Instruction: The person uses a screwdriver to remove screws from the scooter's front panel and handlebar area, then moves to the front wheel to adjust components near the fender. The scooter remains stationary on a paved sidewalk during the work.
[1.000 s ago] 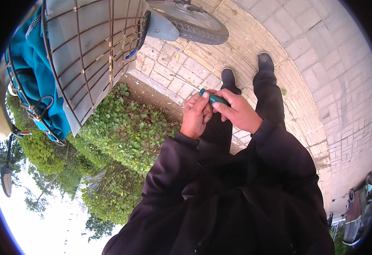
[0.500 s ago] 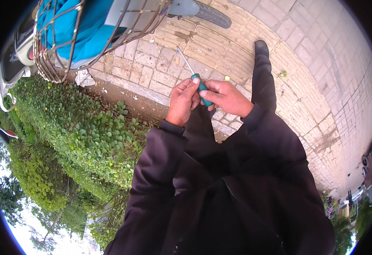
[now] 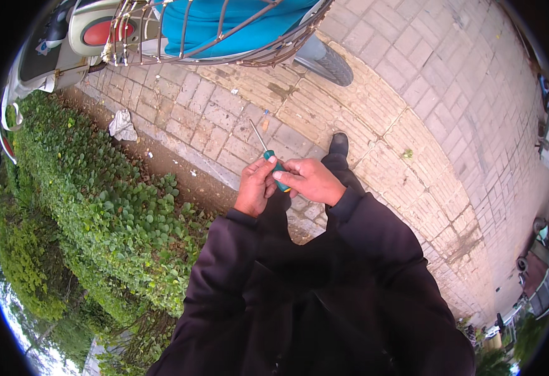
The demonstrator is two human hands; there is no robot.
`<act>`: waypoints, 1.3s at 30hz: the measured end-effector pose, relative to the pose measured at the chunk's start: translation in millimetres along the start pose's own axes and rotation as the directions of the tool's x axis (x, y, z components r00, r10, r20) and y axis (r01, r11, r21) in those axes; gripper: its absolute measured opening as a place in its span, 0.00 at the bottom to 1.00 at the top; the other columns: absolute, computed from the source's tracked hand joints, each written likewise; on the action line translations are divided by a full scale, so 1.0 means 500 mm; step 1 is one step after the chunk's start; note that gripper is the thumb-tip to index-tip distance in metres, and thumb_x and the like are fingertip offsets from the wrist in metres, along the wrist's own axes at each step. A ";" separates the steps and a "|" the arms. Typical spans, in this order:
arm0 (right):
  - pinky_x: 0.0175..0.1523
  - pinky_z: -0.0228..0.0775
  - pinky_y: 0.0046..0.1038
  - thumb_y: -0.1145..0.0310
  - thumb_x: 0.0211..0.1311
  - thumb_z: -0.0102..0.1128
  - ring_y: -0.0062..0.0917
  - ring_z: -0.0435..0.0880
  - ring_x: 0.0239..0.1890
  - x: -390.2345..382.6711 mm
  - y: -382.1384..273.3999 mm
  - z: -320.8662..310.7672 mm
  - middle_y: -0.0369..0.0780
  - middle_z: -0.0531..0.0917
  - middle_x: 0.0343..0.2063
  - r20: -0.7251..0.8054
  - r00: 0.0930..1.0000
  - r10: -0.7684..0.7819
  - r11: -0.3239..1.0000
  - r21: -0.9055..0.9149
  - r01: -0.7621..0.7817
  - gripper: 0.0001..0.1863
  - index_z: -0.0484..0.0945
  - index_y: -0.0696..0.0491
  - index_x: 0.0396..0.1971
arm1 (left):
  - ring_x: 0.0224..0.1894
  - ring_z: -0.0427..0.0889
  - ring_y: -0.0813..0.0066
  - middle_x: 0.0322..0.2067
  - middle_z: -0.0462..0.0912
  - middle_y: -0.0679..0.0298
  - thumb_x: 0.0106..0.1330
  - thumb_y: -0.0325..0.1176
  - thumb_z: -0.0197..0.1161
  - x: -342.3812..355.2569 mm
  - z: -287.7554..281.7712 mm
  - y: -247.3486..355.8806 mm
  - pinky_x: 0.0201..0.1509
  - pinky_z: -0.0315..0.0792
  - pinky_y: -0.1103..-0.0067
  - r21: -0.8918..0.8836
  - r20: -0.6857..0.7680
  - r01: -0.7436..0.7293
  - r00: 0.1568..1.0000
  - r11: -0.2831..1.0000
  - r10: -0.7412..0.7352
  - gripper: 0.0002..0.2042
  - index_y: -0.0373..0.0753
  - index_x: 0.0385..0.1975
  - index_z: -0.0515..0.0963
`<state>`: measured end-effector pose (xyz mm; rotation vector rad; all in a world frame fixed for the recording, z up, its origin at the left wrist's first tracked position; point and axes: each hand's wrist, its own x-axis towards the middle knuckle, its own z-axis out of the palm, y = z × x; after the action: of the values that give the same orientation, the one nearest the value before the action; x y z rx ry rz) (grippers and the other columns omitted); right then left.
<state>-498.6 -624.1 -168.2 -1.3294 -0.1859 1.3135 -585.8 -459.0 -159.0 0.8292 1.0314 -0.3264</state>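
- Since half a second ago the wire basket [image 3: 224, 37] and scooter have slid rightward across the top.
- Hedge [image 3: 99, 207] at left, crumpled paper [image 3: 122, 124] on the paving.
- Left hand [image 3: 255, 187] and right hand [image 3: 312, 180] both grip the screwdriver [image 3: 274, 166], its shaft pointing up-left, away from the body.

The view swung, so the wire basket [image 3: 224, 31] slid to the top edge. A crumpled white scrap [image 3: 122, 124] came into sight beside the hedge [image 3: 92, 207].
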 end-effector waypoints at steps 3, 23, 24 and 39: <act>0.31 0.75 0.23 0.63 0.73 0.63 0.17 0.81 0.24 0.069 0.035 -0.043 0.37 0.84 0.27 -0.250 0.967 -0.039 0.999 0.017 0.045 0.15 0.82 0.62 0.40 | 0.13 0.56 0.91 0.17 0.65 0.78 0.74 0.37 0.63 0.085 -0.027 0.000 0.15 0.48 0.86 -0.018 0.000 -0.051 0.999 0.999 0.051 0.09 0.41 0.31 0.77; 0.27 0.64 0.16 0.64 0.73 0.63 0.12 0.78 0.26 0.345 0.105 -0.198 0.32 0.83 0.27 -0.317 0.885 -0.340 0.929 0.030 0.368 0.10 0.84 0.55 0.35 | 0.21 0.66 0.88 0.22 0.71 0.75 0.74 0.47 0.61 0.440 -0.072 0.017 0.25 0.60 0.85 0.110 0.574 -0.402 0.772 0.909 0.272 0.17 0.38 0.36 0.79; 0.27 0.66 0.16 0.64 0.73 0.63 0.13 0.78 0.25 0.349 0.105 -0.199 0.32 0.83 0.27 -0.318 0.889 -0.329 0.932 0.041 0.359 0.10 0.83 0.56 0.35 | 0.20 0.66 0.88 0.22 0.71 0.75 0.75 0.49 0.60 0.442 -0.082 0.020 0.24 0.59 0.85 0.120 0.598 -0.397 0.760 0.910 0.253 0.18 0.38 0.36 0.79; 0.28 0.81 0.23 0.65 0.74 0.60 0.24 0.88 0.25 0.407 0.177 -0.070 0.40 0.85 0.28 -0.520 0.842 -0.141 0.988 -0.023 0.152 0.10 0.78 0.57 0.34 | 0.16 0.62 0.85 0.18 0.67 0.73 0.79 0.56 0.51 0.423 -0.276 -0.034 0.20 0.55 0.83 0.042 0.640 -0.221 0.755 0.974 0.144 0.26 0.33 0.41 0.80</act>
<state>-452.8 -516.0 -359.7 -1.5738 0.1022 0.7831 -576.4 -340.3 -382.6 0.8318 0.2890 -0.4621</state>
